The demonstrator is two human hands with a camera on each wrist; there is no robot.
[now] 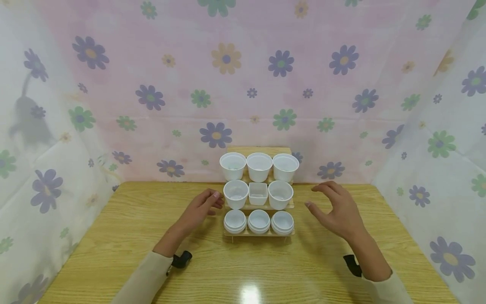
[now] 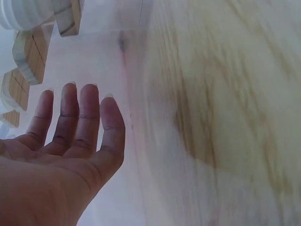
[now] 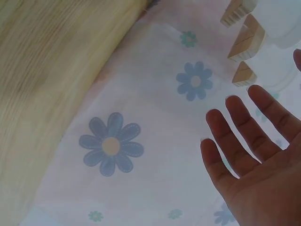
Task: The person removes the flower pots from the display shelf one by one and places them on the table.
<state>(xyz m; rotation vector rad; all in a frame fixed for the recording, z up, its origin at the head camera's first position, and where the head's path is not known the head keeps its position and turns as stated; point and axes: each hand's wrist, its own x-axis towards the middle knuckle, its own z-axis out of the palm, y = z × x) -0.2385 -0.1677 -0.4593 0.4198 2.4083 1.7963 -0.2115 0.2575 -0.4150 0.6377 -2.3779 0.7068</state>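
A tiered wooden rack stands on the table with three rows of containers. White tubs with wide rims, such as the middle one, fill the top row. On the middle tier a small square clear cup sits between two round white tubs. Three low white jars line the lowest tier. My left hand hovers just left of the rack, fingers loosely bent and holding nothing. To the right of the rack is my right hand, its thumb and fingers spread apart around air.
The wood-grain table reaches back to a flower-printed cloth wall. Similar cloth hangs along both sides. The rack stands near the table's back edge. Dark straps show at the wrists.
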